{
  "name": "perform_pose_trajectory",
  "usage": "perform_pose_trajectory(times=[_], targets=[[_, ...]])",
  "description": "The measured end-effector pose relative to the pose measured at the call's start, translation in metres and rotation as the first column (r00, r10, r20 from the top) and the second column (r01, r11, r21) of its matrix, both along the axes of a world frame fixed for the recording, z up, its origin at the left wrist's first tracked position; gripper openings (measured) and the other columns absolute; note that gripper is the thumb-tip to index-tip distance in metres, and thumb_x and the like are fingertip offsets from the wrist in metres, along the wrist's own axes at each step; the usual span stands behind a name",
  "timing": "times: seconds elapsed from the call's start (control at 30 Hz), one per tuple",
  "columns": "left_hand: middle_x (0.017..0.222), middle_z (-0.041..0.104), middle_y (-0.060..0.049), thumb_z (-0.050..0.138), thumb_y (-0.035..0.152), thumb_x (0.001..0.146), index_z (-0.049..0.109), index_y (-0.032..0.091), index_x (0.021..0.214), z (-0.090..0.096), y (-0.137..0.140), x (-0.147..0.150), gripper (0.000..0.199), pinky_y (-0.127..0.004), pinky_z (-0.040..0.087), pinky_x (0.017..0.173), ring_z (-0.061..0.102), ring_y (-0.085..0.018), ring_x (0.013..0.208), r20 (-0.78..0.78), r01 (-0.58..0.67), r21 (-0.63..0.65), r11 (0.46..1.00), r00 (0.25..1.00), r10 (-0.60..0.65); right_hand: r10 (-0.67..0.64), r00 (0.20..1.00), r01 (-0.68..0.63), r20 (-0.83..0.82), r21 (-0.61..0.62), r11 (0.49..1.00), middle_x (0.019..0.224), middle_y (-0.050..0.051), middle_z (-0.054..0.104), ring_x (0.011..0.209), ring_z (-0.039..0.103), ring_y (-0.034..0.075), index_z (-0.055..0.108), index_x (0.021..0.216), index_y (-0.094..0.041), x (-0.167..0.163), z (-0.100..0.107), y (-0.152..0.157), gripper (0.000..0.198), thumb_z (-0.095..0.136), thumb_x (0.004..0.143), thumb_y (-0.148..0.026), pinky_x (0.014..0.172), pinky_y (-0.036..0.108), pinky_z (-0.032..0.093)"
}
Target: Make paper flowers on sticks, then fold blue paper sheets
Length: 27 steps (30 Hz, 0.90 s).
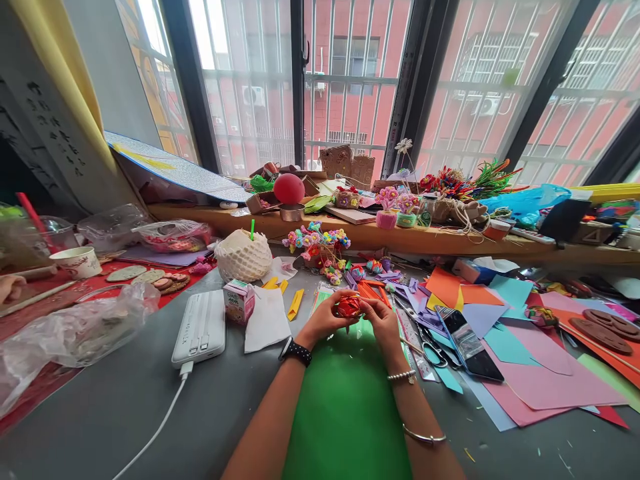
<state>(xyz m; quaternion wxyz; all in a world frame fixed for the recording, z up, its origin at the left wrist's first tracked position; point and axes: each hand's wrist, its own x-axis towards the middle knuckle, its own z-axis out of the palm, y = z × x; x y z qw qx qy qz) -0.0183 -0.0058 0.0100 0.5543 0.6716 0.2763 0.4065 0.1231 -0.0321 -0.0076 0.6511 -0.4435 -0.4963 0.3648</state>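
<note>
A small red and orange ball of folded paper point(349, 305) is held up over the green sheet point(345, 413). My left hand point(325, 320) grips it from the left, fingers curled around its side. At its right edge, the thumb and fingers of my right hand point(383, 323) pinch it; exactly what the fingertips press on is too small to tell. Orange folded paper strips point(376, 291) lie just behind my hands. To the left is a yellow folded strip point(295, 305), and purple strips point(417, 300) are scattered to the right.
A power bank point(201, 327) with a white cable, a small drink carton point(239, 300) and a white napkin point(267, 320) lie left. Rightward are scissors point(434, 353), a phone point(469, 343) and coloured paper point(540, 373). Paper flowers point(320, 243) stand behind, below a crowded wooden sill point(320, 227).
</note>
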Motion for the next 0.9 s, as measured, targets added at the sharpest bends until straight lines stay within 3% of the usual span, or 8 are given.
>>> perform_pose_trajectory(times=[0.13,0.3,0.53,0.9], targets=[[0.09,0.06,-0.006,0.072,0.02,0.055,0.051,0.016,0.102,0.0022,-0.0013,0.0009,0.051,-0.027,0.047,0.072,0.058,-0.019,0.085,0.006,0.004,-0.011,1.0,1.0,-0.004,-0.05,0.999,0.05,0.001,0.006,0.999,0.057,0.0,0.06,0.052,0.05,0.012,0.062,0.065,-0.014,-0.001,0.0024,-0.0018,0.027,0.062,0.064,-0.042,0.052,0.024,0.041],[0.09,0.06,-0.006,0.071,0.021,0.056,0.049,0.016,0.101,0.003,-0.0016,0.0007,0.05,-0.027,0.047,0.072,0.058,-0.018,0.084,0.007,0.014,-0.023,1.0,1.0,-0.014,-0.1,0.993,0.1,0.067,0.007,0.995,0.06,0.002,0.061,0.055,0.053,0.013,0.062,0.068,-0.014,-0.0024,0.0035,-0.0051,0.031,0.057,0.068,-0.045,0.053,0.025,0.043],[0.098,0.058,-0.006,0.068,0.018,0.058,0.05,0.015,0.102,0.0007,-0.0007,0.0,0.047,-0.028,0.046,0.079,0.056,-0.019,0.09,-0.137,-0.051,0.118,0.992,0.988,0.067,-0.209,0.936,0.209,0.282,0.031,0.977,0.071,0.007,0.065,0.063,0.059,0.017,0.063,0.077,-0.013,-0.0025,0.0028,-0.0074,0.03,0.053,0.071,-0.041,0.059,0.027,0.046],[0.104,0.058,-0.005,0.061,0.011,0.059,0.053,0.017,0.102,-0.0025,0.0005,0.0004,0.044,-0.027,0.041,0.085,0.054,-0.018,0.095,-0.259,-0.107,0.351,0.93,0.944,0.206,-0.327,0.709,0.235,0.625,0.227,0.945,0.072,0.007,0.065,0.06,0.056,0.017,0.062,0.076,-0.014,0.0005,-0.0052,-0.0028,0.022,0.045,0.077,-0.029,0.06,0.028,0.043]])
